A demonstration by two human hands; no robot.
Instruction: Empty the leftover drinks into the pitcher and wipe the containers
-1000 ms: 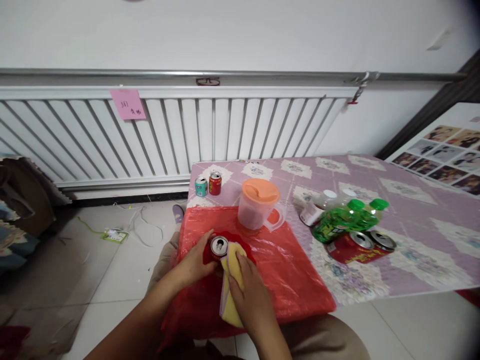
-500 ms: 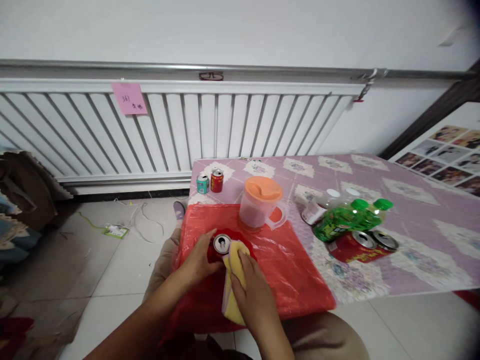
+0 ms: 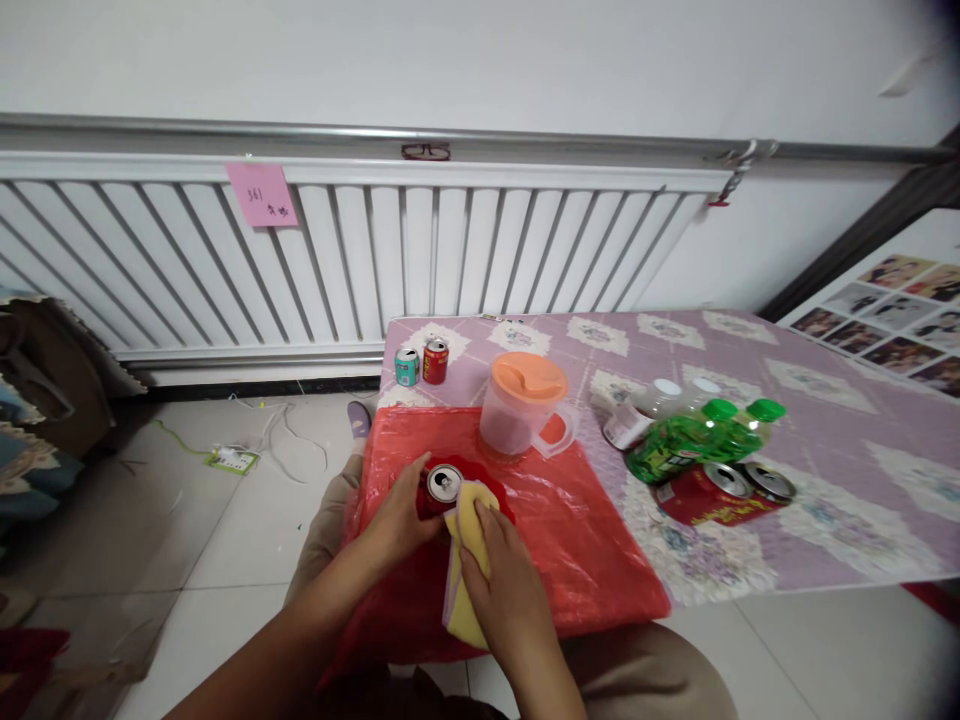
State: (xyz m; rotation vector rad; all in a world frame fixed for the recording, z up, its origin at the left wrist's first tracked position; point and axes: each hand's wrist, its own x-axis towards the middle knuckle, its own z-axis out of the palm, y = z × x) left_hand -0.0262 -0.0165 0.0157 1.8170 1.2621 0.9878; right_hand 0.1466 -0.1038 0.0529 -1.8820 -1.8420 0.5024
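A red drink can (image 3: 442,488) with an open silver top stands on a red plastic sheet (image 3: 570,540) at the near left corner of the table. My left hand (image 3: 397,520) is wrapped round the can's left side. My right hand (image 3: 502,590) presses a yellow cloth (image 3: 463,580) against the can's right side, its fingers closed on the cloth. The lower part of the can is hidden by both hands.
A clear jug with an orange lid (image 3: 521,400) stands just behind the can. Two small cans (image 3: 421,364) stand at the far left corner. Green and clear bottles (image 3: 690,435) and red cans (image 3: 720,492) lie to the right on the purple tablecloth (image 3: 825,440). A white radiator (image 3: 360,260) lines the wall.
Hands, can and cloth stay together in nearly the same place; my right hand has shifted slightly on the cloth. The view has tilted a little.
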